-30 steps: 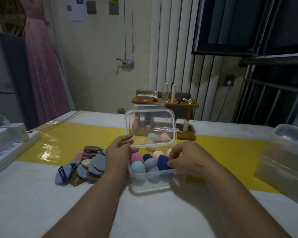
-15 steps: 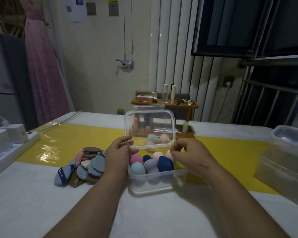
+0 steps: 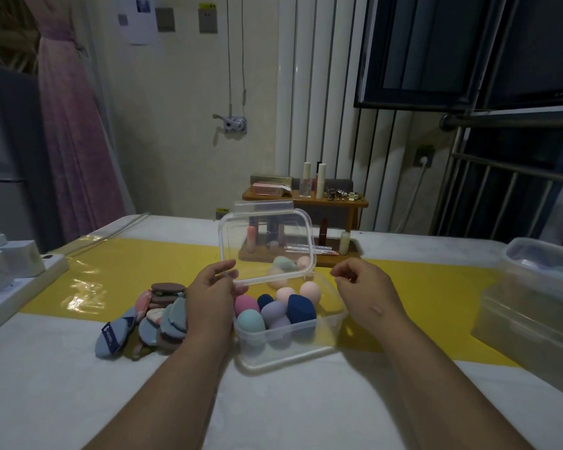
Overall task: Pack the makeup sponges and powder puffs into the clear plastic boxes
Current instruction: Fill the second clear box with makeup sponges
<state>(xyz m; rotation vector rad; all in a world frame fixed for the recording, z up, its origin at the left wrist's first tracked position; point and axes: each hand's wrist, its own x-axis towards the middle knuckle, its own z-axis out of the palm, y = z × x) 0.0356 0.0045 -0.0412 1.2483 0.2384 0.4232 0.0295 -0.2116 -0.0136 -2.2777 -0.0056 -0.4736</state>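
Note:
A clear plastic box (image 3: 290, 347) stands on the table in front of me, holding several egg-shaped makeup sponges (image 3: 301, 308) in teal, pink, lilac, navy and peach. Its clear lid (image 3: 267, 245) stands upright over the box's far side. My left hand (image 3: 212, 295) pinches the lid's lower left corner. To the right of the box my right hand (image 3: 363, 289) hovers with loosely curled fingers, holding nothing. A pile of flat powder puffs (image 3: 158, 315) in blue, brown and pink lies just left of my left hand.
A larger clear box with lid (image 3: 540, 306) sits at the right edge. A wooden cosmetics rack (image 3: 306, 203) with bottles stands behind the open box. A white power strip with adapters (image 3: 10, 274) lies at the left. A yellow strip (image 3: 127, 271) crosses the table.
My right hand has lifted off the navy sponge and drawn back to the right of the box. The left hand and the lid have stayed put.

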